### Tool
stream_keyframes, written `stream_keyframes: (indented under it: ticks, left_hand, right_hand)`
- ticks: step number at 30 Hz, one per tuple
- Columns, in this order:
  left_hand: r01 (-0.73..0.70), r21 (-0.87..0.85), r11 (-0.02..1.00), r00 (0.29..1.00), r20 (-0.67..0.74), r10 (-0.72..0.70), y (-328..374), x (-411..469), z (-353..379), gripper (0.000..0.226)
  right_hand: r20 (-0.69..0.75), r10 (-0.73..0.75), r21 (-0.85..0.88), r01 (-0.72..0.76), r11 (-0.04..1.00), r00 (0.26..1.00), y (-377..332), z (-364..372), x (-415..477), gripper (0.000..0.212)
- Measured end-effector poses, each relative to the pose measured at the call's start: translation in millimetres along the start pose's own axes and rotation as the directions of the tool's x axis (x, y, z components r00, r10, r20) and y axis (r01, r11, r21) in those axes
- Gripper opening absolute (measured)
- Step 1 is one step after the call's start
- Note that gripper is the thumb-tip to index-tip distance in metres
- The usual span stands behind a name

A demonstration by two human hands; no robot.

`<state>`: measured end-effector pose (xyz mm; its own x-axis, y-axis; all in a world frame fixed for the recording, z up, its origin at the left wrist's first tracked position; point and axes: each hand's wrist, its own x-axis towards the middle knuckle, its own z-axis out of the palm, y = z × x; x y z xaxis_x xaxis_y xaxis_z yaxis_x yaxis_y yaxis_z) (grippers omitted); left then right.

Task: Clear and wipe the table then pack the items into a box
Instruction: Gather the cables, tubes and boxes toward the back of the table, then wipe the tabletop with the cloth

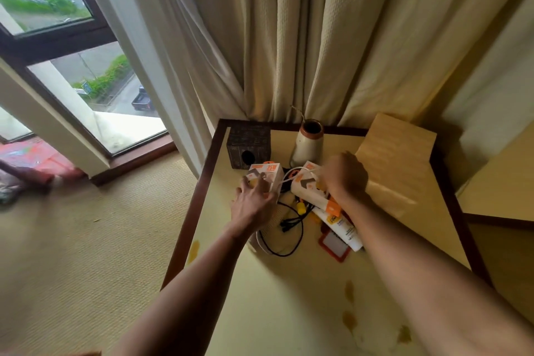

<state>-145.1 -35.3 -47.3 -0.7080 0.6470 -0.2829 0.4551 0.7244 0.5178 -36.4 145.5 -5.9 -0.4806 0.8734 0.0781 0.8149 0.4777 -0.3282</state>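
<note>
The pale yellow table top (pixel 303 283) with its dark brown wooden rim carries amber-orange stains in the lower right of the frame and one near its left edge. At centre, two white cardboard cartons printed in orange and grey (pixel 267 175) (pixel 307 186) lie beside a looping black cable (pixel 289 228) and a red-framed flat card (pixel 332 243). Behind them stand a dark grey speckled cube box (pixel 250 143), a cream ceramic vase with a terracotta-brown neck (pixel 307 143), and a tan cardboard flap (pixel 398 153). Cream textured curtains (pixel 289 37) fill the upper frame; beige woven carpet (pixel 86 240) the lower left.
</note>
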Motion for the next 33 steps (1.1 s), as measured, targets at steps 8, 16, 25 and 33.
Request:
stream_keyframes:
  ticks: [8,16,25,33]
  left_hand:
    - [-0.077,-0.023,0.997,0.997,-0.006,0.077,-12.5,-8.1,-8.5,0.069]
    - [-0.126,-0.138,0.982,0.958,-0.272,0.085,-55.3,-84.9,-16.8,0.045]
    - [0.094,-0.183,0.979,0.936,-0.319,-0.150,-157.8,-211.9,-3.1,0.031]
    - [0.377,-0.232,0.896,0.904,-0.118,-0.411,-233.8,-282.9,12.2,0.038]
  right_hand:
    - [-0.001,-0.093,0.075,0.093,0.993,0.996,-5.3,-13.1,-38.3,0.022]
    - [-0.043,-0.254,0.316,0.255,0.914,0.966,-14.4,-16.3,-165.3,0.025]
    - [0.326,-0.541,0.350,0.432,0.831,0.776,-41.8,27.9,-348.0,0.046]
    - [0.513,-0.689,0.278,0.660,0.698,0.513,-64.7,89.5,-455.0,0.067]
